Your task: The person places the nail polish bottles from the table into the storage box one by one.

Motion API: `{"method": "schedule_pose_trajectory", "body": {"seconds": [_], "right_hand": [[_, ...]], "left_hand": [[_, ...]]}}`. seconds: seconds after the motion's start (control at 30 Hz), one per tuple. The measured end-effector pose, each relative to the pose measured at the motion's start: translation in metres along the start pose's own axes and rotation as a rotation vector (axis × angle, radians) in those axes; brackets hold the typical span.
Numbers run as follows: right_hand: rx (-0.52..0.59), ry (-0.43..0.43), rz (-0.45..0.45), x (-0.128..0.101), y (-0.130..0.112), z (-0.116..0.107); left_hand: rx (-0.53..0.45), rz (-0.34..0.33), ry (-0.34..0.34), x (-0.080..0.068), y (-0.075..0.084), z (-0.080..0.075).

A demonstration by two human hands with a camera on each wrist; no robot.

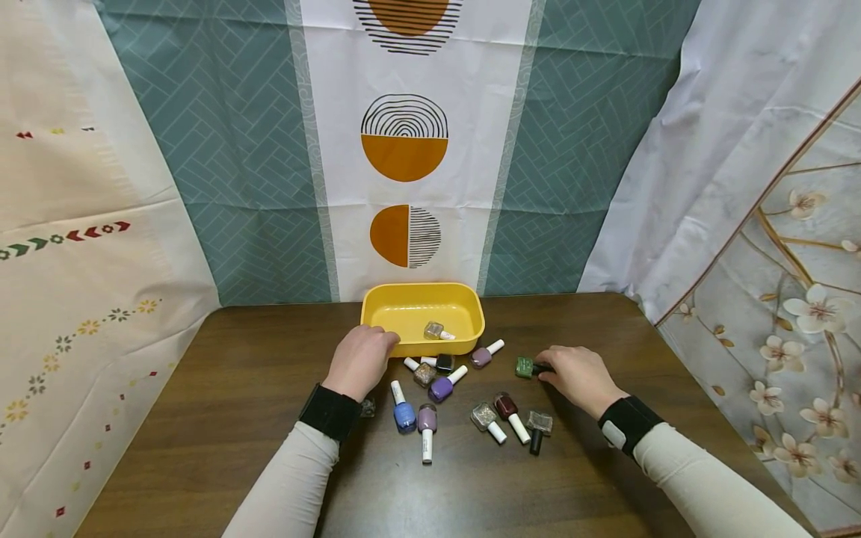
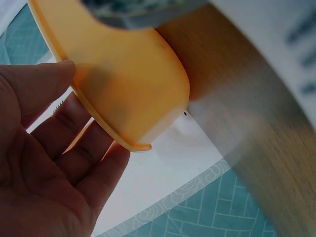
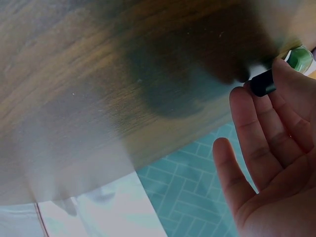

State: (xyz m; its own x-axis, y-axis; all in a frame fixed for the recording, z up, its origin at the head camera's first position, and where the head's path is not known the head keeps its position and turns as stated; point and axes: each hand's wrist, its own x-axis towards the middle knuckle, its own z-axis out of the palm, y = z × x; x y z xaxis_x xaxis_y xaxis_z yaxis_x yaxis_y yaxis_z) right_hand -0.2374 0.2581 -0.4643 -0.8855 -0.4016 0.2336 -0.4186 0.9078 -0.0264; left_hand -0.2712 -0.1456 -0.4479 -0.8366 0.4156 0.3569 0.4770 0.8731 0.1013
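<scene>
1. The right hand (image 1: 580,377) lies on the table (image 1: 202,418) to the right of the yellow tray (image 1: 471,317). Its fingertips touch the black cap of the green bottle (image 1: 525,367), which lies on its side, glass body pointing toward the tray. In the right wrist view the fingers (image 3: 256,148) are nearly straight and the black cap sits against their tips; the thumb does not show there, so I cannot tell whether the cap is pinched or only touched.
2. The left hand (image 1: 361,361) rests at the tray's front left corner. In the left wrist view the thumb (image 2: 34,84) lies over the tray rim (image 2: 98,116) and the fingers reach beneath it, so the hand grips the rim.
3. Inside the tray lies one glitter bottle (image 1: 436,330) with a white cap, toward the front right.
4. Just in front of the tray, between the two hands, lie the other bottles: a mauve bottle (image 1: 483,356), a violet bottle (image 1: 444,386), a blue bottle (image 1: 403,411), a dark red bottle (image 1: 507,410) and several more.
5. Bare tabletop lies left of the tray, beyond the left hand, and in front of the bottles toward the person. The tray's back wall stands near the table's far edge, close to the hanging curtain (image 1: 403,149).
6. A small bottle just beside the left wrist is partly hidden. Both wrist views are blurred, and the green bottle is cut off at the frame edge in the right one.
</scene>
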Motion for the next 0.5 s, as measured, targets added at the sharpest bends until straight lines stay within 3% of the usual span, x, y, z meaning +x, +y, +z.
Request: {"method": "schedule_pose_trajectory", "body": {"seconds": [0.27,0.5], "right_hand": [[-0.015,-0.013,0.010,0.0025,0.0001,0.0028],[-0.013,0.015,-0.020,0.0013,-0.0016,0.0032]], "left_hand": [[-0.004,0.004,0.015,-0.0003,0.0000,-0.0010],[0.005,0.039,0.072,-0.0022,-0.0005,0.0006]]}}
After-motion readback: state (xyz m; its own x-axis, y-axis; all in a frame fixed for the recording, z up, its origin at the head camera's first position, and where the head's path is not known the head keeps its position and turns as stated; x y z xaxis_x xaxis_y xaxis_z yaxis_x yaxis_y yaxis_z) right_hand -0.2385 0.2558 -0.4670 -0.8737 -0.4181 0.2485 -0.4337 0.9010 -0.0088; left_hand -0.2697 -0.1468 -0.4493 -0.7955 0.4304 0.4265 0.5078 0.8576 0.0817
